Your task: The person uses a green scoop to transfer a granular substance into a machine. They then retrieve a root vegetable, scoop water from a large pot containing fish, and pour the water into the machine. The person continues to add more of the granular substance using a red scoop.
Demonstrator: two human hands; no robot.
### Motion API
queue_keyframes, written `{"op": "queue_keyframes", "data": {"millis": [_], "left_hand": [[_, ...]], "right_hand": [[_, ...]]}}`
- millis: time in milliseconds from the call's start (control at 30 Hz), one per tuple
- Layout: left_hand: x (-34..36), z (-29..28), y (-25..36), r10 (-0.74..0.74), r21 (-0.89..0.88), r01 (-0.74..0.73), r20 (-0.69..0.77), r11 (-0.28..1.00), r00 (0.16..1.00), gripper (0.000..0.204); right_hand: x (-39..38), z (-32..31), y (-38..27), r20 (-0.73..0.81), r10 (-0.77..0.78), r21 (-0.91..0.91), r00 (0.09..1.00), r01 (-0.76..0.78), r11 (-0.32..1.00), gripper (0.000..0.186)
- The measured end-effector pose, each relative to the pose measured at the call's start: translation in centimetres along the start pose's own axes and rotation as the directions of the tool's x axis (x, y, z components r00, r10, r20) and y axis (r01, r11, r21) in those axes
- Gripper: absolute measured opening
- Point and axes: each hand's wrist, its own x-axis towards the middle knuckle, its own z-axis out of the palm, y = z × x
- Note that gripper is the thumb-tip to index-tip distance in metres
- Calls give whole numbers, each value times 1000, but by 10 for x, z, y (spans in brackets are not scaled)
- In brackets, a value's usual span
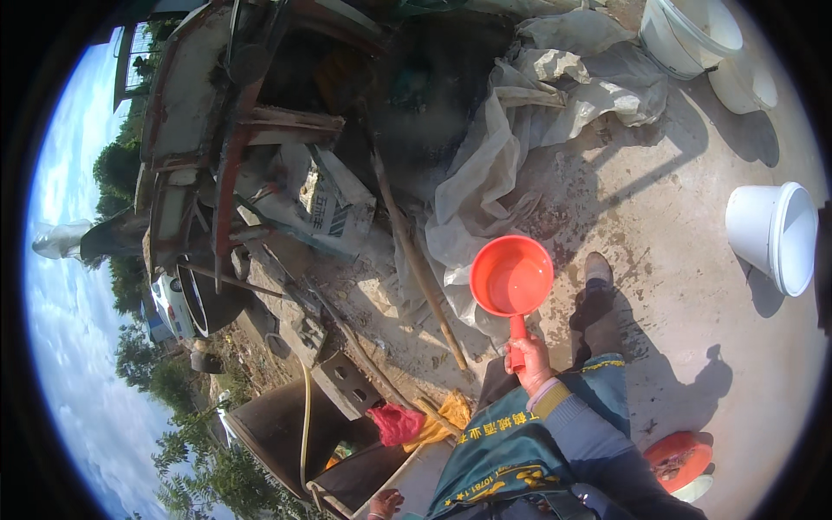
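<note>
My right hand [530,362] is closed round the handle of a red plastic water dipper [511,276]. Its round bowl faces up, in front of my apron [511,451]; a shine inside may be a little water, though I cannot be sure. At the lower edge, my left hand [386,503] hangs beside a brown box-like container [373,475]. Its fingers are loosely bent and apart, and nothing shows in them. Closest above that hand lie an orange-yellow cloth [446,419] and a pink-red cloth or bag [397,423].
White buckets [763,227] stand or lie on the concrete to the right. A red basin [679,459] sits at lower right. Crumpled plastic sheeting [485,173], a long wooden pole [416,260], a printed sack [325,204] and a rusty frame [230,165] fill the left and far side.
</note>
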Motion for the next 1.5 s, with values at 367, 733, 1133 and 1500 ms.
{"op": "queue_keyframes", "data": {"millis": [367, 733, 1133, 1500], "left_hand": [[-8, 62, 141, 186, 64, -189, 46, 980, 981, 36], [-18, 91, 150, 178, 68, -185, 97, 980, 979, 36], [14, 85, 120, 230, -152, -218, 66, 964, 971, 34], [48, 69, 45, 199, -334, -173, 44, 926, 979, 31]], "right_hand": [[15, -25, -37, -84, -37, -103, 996, 28, 994, 22], [2, -30, -60, -91, -84, -219, 992, 62, 974, 29], [-102, -32, -100, -51, -174, -358, 983, 145, 923, 19], [-115, -2, -38, -62, -192, -396, 979, 152, 905, 19]]}}
